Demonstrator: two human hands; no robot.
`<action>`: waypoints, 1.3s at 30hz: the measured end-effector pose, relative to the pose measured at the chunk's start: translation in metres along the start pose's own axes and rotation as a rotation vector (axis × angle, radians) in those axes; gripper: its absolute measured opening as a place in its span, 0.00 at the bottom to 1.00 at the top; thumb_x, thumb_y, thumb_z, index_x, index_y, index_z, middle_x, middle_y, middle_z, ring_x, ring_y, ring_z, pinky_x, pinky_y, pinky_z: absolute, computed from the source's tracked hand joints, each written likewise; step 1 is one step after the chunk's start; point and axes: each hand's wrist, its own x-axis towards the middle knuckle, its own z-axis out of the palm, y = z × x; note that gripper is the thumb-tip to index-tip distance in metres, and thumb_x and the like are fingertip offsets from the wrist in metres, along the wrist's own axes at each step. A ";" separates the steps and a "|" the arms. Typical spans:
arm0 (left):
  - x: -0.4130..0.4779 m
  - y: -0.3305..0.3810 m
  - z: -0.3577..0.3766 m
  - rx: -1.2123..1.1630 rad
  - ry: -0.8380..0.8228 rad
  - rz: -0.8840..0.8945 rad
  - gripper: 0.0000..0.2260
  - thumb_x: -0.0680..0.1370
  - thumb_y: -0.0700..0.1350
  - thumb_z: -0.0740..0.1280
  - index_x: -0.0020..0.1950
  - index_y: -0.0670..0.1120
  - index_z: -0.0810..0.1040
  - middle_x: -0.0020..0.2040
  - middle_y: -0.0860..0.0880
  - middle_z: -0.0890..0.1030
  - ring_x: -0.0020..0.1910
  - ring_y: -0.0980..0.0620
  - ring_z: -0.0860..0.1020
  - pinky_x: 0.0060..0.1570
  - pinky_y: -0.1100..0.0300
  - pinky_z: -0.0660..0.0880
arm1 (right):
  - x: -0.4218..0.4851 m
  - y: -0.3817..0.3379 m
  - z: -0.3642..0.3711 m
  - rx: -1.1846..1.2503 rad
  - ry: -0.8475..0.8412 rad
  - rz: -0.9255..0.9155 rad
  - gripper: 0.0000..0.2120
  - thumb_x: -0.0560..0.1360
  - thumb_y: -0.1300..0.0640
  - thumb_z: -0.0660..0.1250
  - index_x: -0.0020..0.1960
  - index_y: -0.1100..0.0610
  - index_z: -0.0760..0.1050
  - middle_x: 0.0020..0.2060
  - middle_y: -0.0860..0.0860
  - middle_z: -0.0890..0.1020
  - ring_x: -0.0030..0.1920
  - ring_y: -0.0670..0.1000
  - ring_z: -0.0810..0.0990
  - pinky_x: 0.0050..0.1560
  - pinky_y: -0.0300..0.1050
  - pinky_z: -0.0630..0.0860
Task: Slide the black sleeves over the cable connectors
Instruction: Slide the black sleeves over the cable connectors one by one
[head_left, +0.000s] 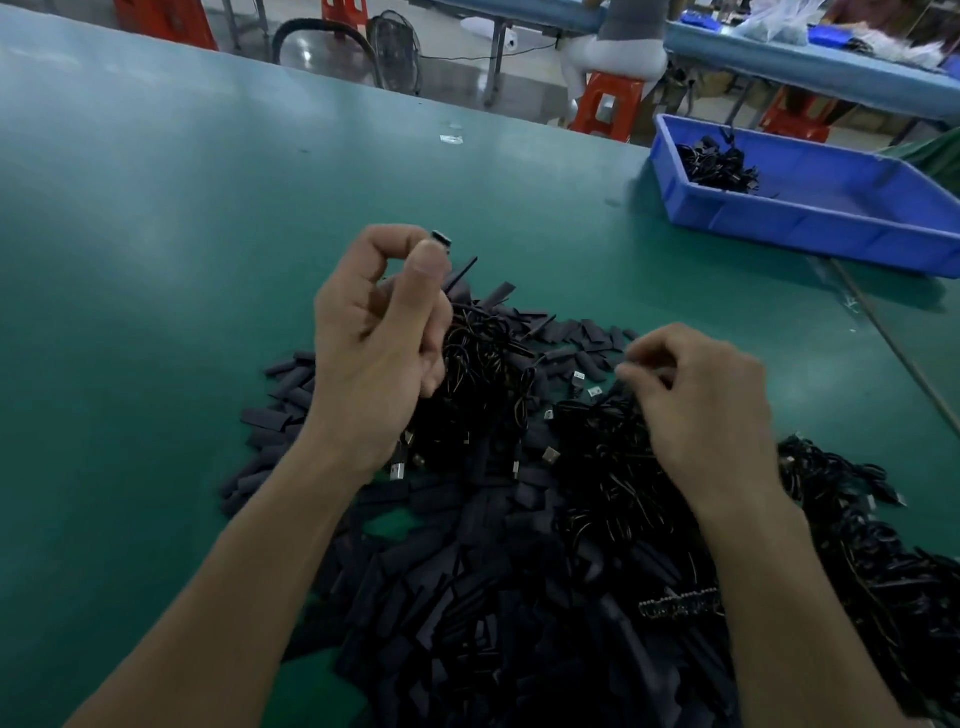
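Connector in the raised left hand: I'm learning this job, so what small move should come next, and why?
Probably lift one black sleeve with the right hand and bring it to the connector. The left hand pinches that connector up, tip exposed, while the right fingers are down in the sleeve pile; whether they already grip one is unclear.

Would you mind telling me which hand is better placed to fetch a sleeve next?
The right hand: it is down at the pile of sleeves, while the left hand is raised, pinching a cable connector.
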 end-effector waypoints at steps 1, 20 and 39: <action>0.001 0.001 0.000 0.033 -0.014 -0.031 0.10 0.82 0.50 0.64 0.42 0.60 0.79 0.27 0.57 0.69 0.21 0.59 0.62 0.21 0.67 0.62 | -0.003 -0.005 0.003 -0.044 -0.074 -0.065 0.13 0.74 0.59 0.75 0.57 0.51 0.81 0.51 0.51 0.84 0.54 0.53 0.80 0.62 0.52 0.75; 0.004 -0.006 -0.002 0.497 -0.370 -0.346 0.05 0.84 0.40 0.63 0.50 0.49 0.73 0.41 0.52 0.86 0.30 0.56 0.79 0.30 0.66 0.74 | -0.045 -0.050 0.042 -0.346 -0.713 -0.383 0.24 0.78 0.34 0.60 0.62 0.50 0.78 0.56 0.48 0.75 0.61 0.54 0.65 0.56 0.52 0.57; -0.002 -0.016 -0.007 0.475 -0.218 -0.301 0.05 0.81 0.41 0.68 0.48 0.51 0.81 0.36 0.50 0.85 0.30 0.53 0.82 0.31 0.65 0.78 | -0.024 -0.019 0.031 0.622 -0.338 0.119 0.09 0.81 0.56 0.65 0.51 0.42 0.70 0.36 0.46 0.84 0.34 0.44 0.82 0.36 0.36 0.77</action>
